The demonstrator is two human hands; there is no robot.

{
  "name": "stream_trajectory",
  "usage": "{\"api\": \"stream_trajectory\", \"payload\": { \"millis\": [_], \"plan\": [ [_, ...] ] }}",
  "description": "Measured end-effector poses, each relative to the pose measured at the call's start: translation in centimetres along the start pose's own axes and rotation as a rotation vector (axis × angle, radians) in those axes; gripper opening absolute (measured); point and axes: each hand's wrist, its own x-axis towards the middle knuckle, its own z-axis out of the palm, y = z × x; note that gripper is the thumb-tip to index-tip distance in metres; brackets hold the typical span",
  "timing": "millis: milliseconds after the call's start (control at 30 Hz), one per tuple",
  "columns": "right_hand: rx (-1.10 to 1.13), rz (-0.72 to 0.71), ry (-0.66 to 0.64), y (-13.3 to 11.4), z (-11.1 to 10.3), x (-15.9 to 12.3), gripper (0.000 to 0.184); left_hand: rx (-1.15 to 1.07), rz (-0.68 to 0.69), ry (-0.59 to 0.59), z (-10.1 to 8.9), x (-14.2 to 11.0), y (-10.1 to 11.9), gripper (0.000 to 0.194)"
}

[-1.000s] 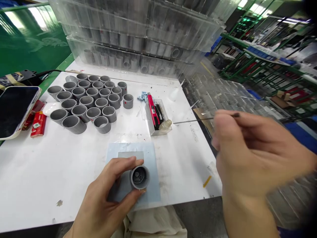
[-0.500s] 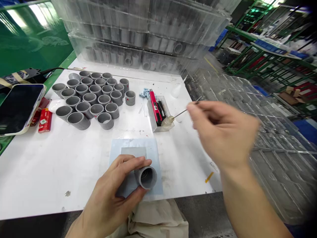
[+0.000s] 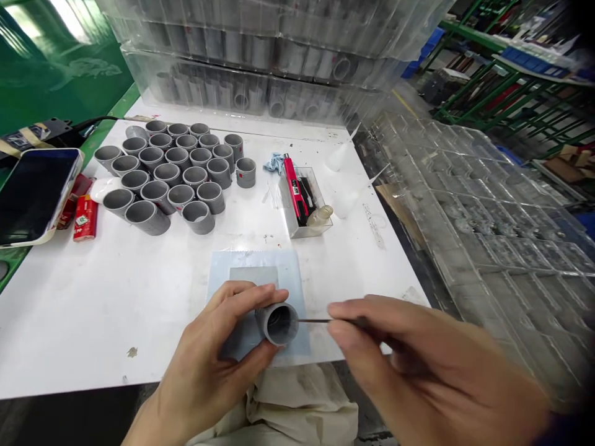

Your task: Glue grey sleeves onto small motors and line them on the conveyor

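Observation:
My left hand (image 3: 209, 353) grips a short grey plastic pipe coupling (image 3: 279, 323) over a pale blue sheet (image 3: 292, 272), with its open end tilted toward my right. My right hand (image 3: 418, 365), blurred by motion, pinches a thin metal pick (image 3: 313, 321). The pick's tip reaches the coupling's rim, and whether it touches or enters cannot be told. A small glass bottle (image 3: 320, 216) lies in a clear plastic box (image 3: 290, 210) beside a red marker pen (image 3: 292, 189).
Several grey couplings (image 3: 181, 176) stand clustered on the white table (image 3: 93, 297). A phone (image 3: 37, 195) and red packet (image 3: 85, 218) lie at left. Stacked clear trays (image 3: 251, 56) stand behind; more clear trays (image 3: 488, 217) lie at right. Beige cloth (image 3: 288, 409) hangs below the front edge.
My right hand has moved down and left from the glass bottle to the coupling, carrying the pick. My left hand has stayed on the sheet, and the coupling has turned slightly.

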Motion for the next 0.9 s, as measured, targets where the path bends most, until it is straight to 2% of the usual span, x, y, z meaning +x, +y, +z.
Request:
{"api": "stream_trajectory", "payload": {
  "millis": [133, 367, 733, 900],
  "plan": [
    [0.108, 0.01, -0.04, 0.6, 1.3, 0.3, 0.009, -0.013, -0.016, -0.003, 0.0, 0.1, 0.1, 0.065],
    [0.134, -0.018, -0.121, 1.1, 1.7, 0.2, 0.012, -0.038, -0.024, -0.018, 0.1, 0.3, 0.2, 0.065],
    [-0.06, -0.153, -0.116, 0.7, 1.4, 0.3, 0.007, -0.043, 0.0, -0.02, 0.2, 0.7, 0.2, 0.068],
    [-0.072, -0.149, -0.143, 0.1, 1.1, 0.3, 0.008, -0.04, -0.004, -0.013, 0.2, 0.4, 0.1, 0.068]
  ]
}}
